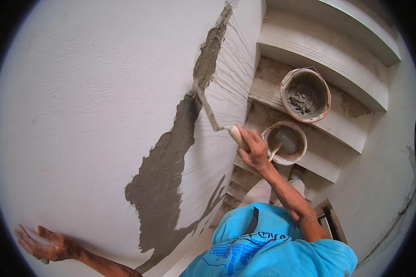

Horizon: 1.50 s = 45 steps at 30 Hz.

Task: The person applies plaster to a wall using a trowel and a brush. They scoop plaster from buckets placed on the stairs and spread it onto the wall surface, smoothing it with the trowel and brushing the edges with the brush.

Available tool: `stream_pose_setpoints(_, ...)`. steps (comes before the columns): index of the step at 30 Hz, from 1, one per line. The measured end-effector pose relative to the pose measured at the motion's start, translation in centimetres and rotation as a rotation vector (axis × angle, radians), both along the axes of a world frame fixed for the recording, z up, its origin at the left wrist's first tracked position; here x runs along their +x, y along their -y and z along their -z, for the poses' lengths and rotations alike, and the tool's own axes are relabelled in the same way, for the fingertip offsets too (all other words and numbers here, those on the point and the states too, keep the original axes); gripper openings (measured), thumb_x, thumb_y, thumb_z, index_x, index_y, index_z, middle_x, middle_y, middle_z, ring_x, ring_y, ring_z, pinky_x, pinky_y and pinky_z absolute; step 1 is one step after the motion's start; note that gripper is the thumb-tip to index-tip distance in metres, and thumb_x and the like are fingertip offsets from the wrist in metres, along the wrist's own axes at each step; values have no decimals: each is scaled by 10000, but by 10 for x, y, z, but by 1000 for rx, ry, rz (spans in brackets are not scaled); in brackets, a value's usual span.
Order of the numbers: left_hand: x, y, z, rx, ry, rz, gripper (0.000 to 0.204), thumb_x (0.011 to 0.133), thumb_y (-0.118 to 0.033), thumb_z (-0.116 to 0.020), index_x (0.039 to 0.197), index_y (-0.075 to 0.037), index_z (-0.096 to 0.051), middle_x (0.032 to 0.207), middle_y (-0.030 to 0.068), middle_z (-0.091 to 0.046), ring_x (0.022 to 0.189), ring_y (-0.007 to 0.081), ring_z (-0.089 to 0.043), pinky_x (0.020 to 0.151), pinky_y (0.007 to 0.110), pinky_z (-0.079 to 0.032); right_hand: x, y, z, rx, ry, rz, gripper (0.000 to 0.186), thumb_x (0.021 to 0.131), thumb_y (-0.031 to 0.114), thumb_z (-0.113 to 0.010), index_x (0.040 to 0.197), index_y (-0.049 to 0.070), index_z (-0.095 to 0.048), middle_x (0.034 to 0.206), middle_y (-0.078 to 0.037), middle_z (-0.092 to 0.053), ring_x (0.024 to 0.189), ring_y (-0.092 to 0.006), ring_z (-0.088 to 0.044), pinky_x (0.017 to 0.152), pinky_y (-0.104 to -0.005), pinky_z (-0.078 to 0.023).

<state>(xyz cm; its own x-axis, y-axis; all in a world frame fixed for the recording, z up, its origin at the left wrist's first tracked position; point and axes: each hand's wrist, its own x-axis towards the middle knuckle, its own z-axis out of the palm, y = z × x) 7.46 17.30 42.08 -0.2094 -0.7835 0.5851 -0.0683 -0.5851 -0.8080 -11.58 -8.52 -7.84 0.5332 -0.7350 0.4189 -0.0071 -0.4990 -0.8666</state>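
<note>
My right hand (255,148) grips the pale handle of a trowel (211,115). Its thin blade, seen nearly edge-on, meets the wall where the long patch of wet grey mortar (164,180) narrows. The mortar runs in a ragged diagonal strip from the top middle down to the lower left, with smears and drips on the white wall (88,115) to its right. At the far lower left my left hand (51,245) is beside the wall, fingers apart and holding nothing that I can see. Whether its palm touches the wall I cannot tell.
Stairs (328,51) rise at the upper right. One bucket (320,87) on a step holds grey mortar. Below it, near my right wrist, a second bucket (287,161) holds murky liquid and a tool with a light handle (275,149). Another wall (388,152) bounds the right side.
</note>
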Motion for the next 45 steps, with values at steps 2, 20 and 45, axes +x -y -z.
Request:
stream_pose_setpoints(2, 0, -2, -1, 2, -4, 0, 476, 1045, -468, -448, 1303, -113, -635, 1402, 110, -587, 1367, 300, -481, 1156, 531, -366, 6, 14, -13, 31, 12, 60, 807, 617, -29, -694, 1402, 80, -540, 981, -134, -597, 861, -310, -635, 746, -405, -538)
stream_pose_setpoints(20, 2, -2, -3, 1, -2, -1, 510, 1045, -494, -422, 1313, -115, -633, 1430, 108, -562, 1371, 293, -473, 1158, 531, -363, 36, -10, -11, 53, -100, 141, 800, 653, -35, -716, 1423, 72, -528, 1000, -135, -570, 839, -321, -620, 707, -409, -529)
stream_pose_setpoints(45, 0, 2, 0, -2, -31, 3, 473, 1047, -463, -454, 1313, -115, -634, 1427, 93, -567, 1400, 294, -436, 1179, 541, -323, 1, 41, 22, -28, 38, -69, 764, 612, -46, -674, 1355, 114, -600, 1031, -101, -615, 903, -292, -637, 763, -399, -542)
